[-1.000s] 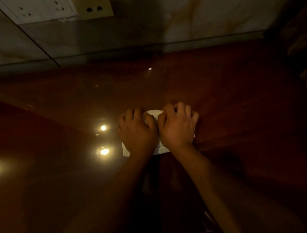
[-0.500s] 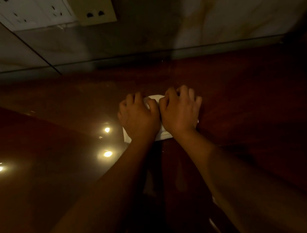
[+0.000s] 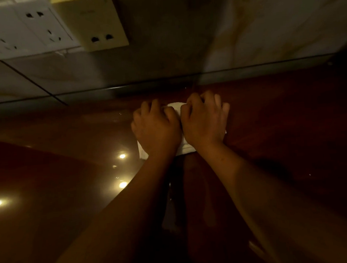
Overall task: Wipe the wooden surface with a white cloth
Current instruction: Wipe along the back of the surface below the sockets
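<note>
A folded white cloth (image 3: 178, 108) lies flat on the glossy dark red wooden surface (image 3: 66, 143), close to its far edge. My left hand (image 3: 156, 128) and my right hand (image 3: 204, 123) sit side by side on top of it, fingers curled and pressing down. The hands cover most of the cloth; only its far middle part and near edge (image 3: 185, 150) show. Both forearms stretch out from the bottom of the view.
A pale marble wall (image 3: 263, 22) rises just beyond the wooden surface's far edge. White wall sockets (image 3: 23, 26) and a cream socket plate (image 3: 95, 21) are mounted at the upper left. Bright lamp reflections (image 3: 122, 156) dot the wood to the left.
Both hands have pushed the cloth forward across the wood, away from me and closer to the wall. The arms are more extended.
</note>
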